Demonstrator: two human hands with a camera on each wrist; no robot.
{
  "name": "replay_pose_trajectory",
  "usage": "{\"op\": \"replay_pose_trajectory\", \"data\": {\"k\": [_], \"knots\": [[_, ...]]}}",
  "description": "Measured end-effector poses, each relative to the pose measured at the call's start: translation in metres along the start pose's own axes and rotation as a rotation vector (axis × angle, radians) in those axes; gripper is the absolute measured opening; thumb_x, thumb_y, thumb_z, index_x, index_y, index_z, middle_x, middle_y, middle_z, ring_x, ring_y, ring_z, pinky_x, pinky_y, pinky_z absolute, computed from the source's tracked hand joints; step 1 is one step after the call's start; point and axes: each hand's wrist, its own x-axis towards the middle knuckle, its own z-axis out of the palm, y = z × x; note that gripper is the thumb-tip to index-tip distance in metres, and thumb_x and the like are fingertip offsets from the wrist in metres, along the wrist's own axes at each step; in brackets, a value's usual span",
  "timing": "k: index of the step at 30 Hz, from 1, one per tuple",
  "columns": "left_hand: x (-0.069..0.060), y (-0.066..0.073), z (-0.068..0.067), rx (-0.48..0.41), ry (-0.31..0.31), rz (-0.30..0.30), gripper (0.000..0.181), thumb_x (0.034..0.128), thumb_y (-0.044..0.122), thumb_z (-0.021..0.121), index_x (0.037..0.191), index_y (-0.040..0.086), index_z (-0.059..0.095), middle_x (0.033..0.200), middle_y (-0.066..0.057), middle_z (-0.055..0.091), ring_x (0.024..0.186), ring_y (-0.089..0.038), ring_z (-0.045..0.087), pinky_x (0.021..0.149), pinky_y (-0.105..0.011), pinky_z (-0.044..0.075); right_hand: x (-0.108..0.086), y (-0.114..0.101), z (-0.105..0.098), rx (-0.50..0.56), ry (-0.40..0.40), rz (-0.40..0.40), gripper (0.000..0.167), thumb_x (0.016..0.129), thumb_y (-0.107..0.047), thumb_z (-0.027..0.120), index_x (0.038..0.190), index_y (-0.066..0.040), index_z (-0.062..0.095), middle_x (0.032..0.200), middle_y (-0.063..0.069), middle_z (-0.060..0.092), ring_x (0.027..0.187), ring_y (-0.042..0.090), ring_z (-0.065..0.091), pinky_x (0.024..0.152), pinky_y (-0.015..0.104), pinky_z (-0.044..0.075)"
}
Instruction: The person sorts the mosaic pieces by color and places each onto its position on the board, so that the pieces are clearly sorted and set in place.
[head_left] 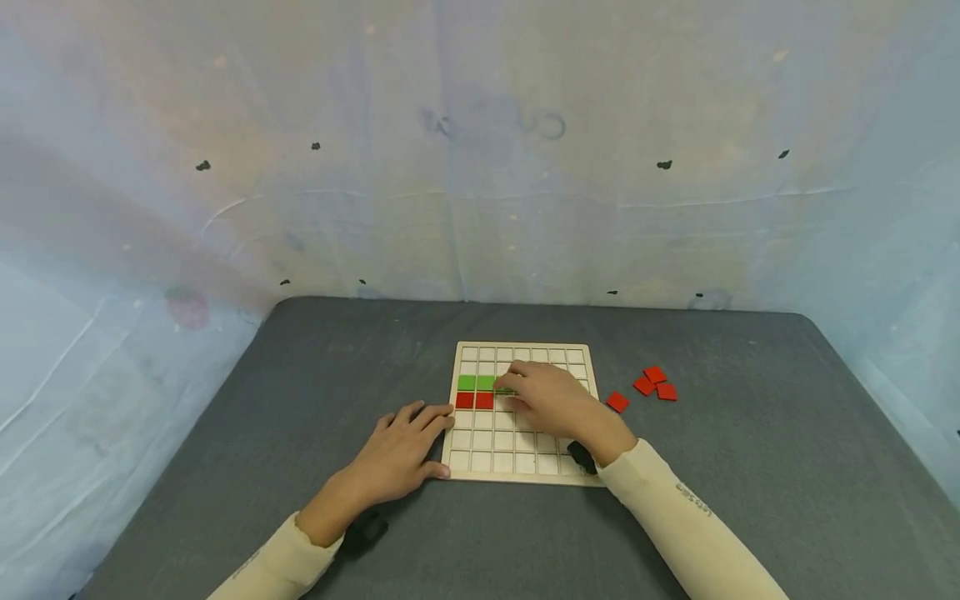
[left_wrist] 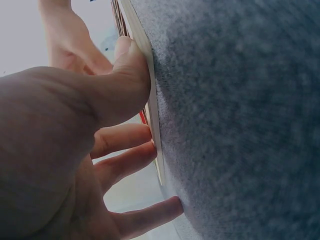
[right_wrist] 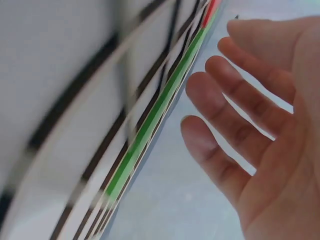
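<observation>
A pale wooden grid board [head_left: 517, 477] lies on the dark table. Two red square tiles [head_left: 474, 401] fill side-by-side cells at its left, with a row of green tiles [head_left: 476, 382] directly behind them, running under my right hand [head_left: 558, 404]. That hand hovers over the board, fingers loosely bent; the right wrist view shows nothing between its fingers [right_wrist: 205, 95], which are apart from the green row [right_wrist: 145, 130]. At the board's left edge rests my left hand [head_left: 397, 454], fingers spread. Its thumb [left_wrist: 132, 75] and two fingers touch the edge, while another fingertip reaches the table.
Several loose red tiles [head_left: 656, 374] lie on the table right of the board, one of them [head_left: 617, 402] close to its edge. A pale cloth backdrop [head_left: 465, 208] rises behind the dark table [head_left: 337, 358] and along both sides.
</observation>
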Motion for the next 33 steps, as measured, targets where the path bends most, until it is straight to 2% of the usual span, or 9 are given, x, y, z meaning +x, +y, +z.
{"op": "replay_pose_trajectory", "data": {"k": [8,16,22,28,33], "knots": [[0.003,0.001,0.002,0.004,0.008,0.003,0.070,0.0858,0.048,0.071,0.146,0.018,0.050,0.156,0.001,0.042,0.143,-0.041,0.037,0.105,-0.068,0.037,-0.047,0.038,-0.016,-0.053,0.012,0.057,0.024,0.094,-0.025,0.071,0.118,-0.023,0.070,0.108,-0.004,0.065,0.083,0.012,0.061,0.072,0.031,0.052],[0.003,0.002,0.002,-0.002,0.013,0.014,0.069,0.0859,0.048,0.071,0.145,0.018,0.051,0.155,0.001,0.042,0.142,-0.041,0.038,0.105,-0.067,0.038,-0.100,0.082,-0.026,-0.153,0.040,0.104,0.025,0.092,-0.019,0.073,0.117,-0.017,0.071,0.106,0.001,0.066,0.084,0.014,0.061,0.071,0.034,0.052],[0.003,0.002,0.004,0.006,0.013,0.017,0.069,0.0860,0.049,0.071,0.145,0.018,0.051,0.155,0.001,0.042,0.142,-0.041,0.038,0.105,-0.067,0.038,-0.136,0.114,-0.034,-0.158,0.047,0.184,0.030,0.092,-0.017,0.072,0.121,-0.013,0.069,0.113,0.007,0.064,0.097,0.024,0.061,0.080,0.044,0.054],[0.002,0.002,0.003,0.007,0.013,0.017,0.069,0.0858,0.049,0.071,0.145,0.017,0.051,0.155,0.001,0.042,0.142,-0.041,0.038,0.104,-0.068,0.038,-0.158,0.122,-0.038,-0.113,0.016,0.304,0.037,0.094,-0.021,0.070,0.129,-0.012,0.064,0.123,0.014,0.060,0.107,0.033,0.059,0.084,0.054,0.052],[0.002,0.003,0.002,0.005,0.009,0.021,0.069,0.0861,0.048,0.070,0.145,0.017,0.051,0.155,0.001,0.042,0.142,-0.041,0.038,0.104,-0.067,0.039,-0.164,0.118,-0.037,-0.076,0.013,0.287,0.040,0.094,-0.024,0.070,0.132,-0.016,0.063,0.123,0.011,0.061,0.106,0.030,0.060,0.081,0.051,0.054]]}}
